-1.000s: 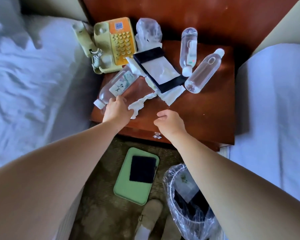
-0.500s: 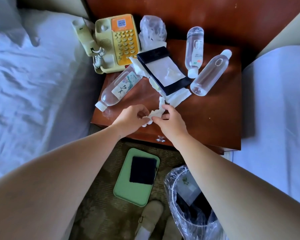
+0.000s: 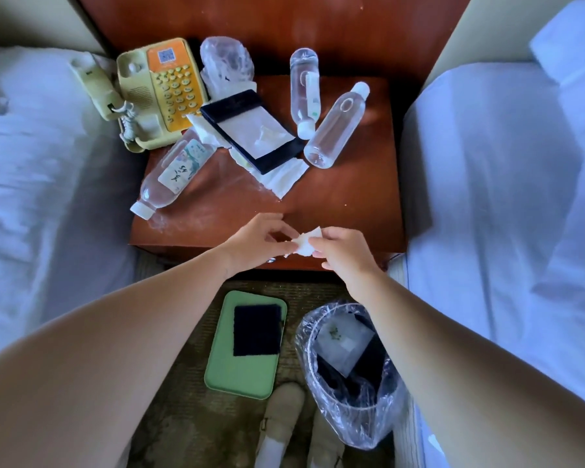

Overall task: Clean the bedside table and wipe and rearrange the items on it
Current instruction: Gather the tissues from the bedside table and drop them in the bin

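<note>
1. Left bed (image 3: 48, 197): rumpled white bedding, well to the left of the left hand.
2. Telephone (image 3: 163, 92): yellow base with an orange panel, beyond and left of the left hand. The handset (image 3: 93, 87) lies off the cradle at the base's left side, joined by a coiled cord.
3. Labelled bottle (image 3: 174, 172): clear, on its side, white cap towards the near left corner of the table. It lies beyond the left hand and to its left.
4. Crumpled clear plastic (image 3: 227, 64): at the far edge, straight beyond the left hand and beside the telephone.
5. Green tray (image 3: 240, 376): on the floor below the left hand, with a dark cloth (image 3: 257, 329) lying in it.
6. Left hand (image 3: 254, 243): over the table's near edge, thumb and fingertips pinching one end of the tissue scrap.
7. Notepad holder (image 3: 254, 130): black frame with a white sheet, beyond both hands, resting on a torn tissue sheet (image 3: 284, 179).
8. Tissue scrap (image 3: 304, 243): small, white and crumpled, held between the two hands and clear of the surface.
9. Two clear bottles (image 3: 304, 92) (image 3: 336, 126): on their sides and close together, beyond the right hand.
10. Right hand (image 3: 341, 251): fingers curled, pinching the scrap's other end.
11. Bedside table (image 3: 352, 204): reddish wood, with pale dusty smears beyond the left hand.
12. Waste bin (image 3: 362, 427): lined with clear plastic, on the floor below the right hand.
13. Right bed (image 3: 504, 214): white bedding, well to the right of the right hand.
</note>
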